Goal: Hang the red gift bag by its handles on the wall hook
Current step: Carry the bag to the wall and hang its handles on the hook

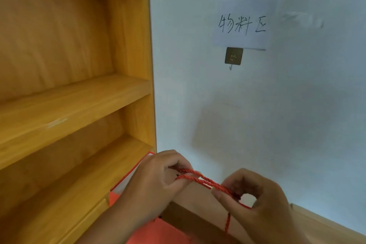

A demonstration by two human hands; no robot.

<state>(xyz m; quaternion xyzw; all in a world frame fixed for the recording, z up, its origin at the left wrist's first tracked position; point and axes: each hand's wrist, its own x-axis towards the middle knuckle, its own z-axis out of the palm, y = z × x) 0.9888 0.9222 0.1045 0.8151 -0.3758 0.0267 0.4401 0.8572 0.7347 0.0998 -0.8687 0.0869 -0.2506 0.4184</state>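
The red gift bag (118,196) hangs low at the bottom of the view, mostly hidden behind my arms. Its two red rope handles (206,181) are stretched taut between my hands. My left hand (158,182) pinches their left end, and my right hand (255,204) pinches the right end between thumb and fingers. The wall hook (233,56), a small metal square plate with a thin wire hook below it, is on the white wall well above both hands, with nothing on it.
A wooden shelf unit (75,93) with bare shelves fills the left side, its edge close to the bag. A paper sign (242,25) with handwritten characters is taped just above the hook. A wooden ledge (326,222) runs along the wall at lower right.
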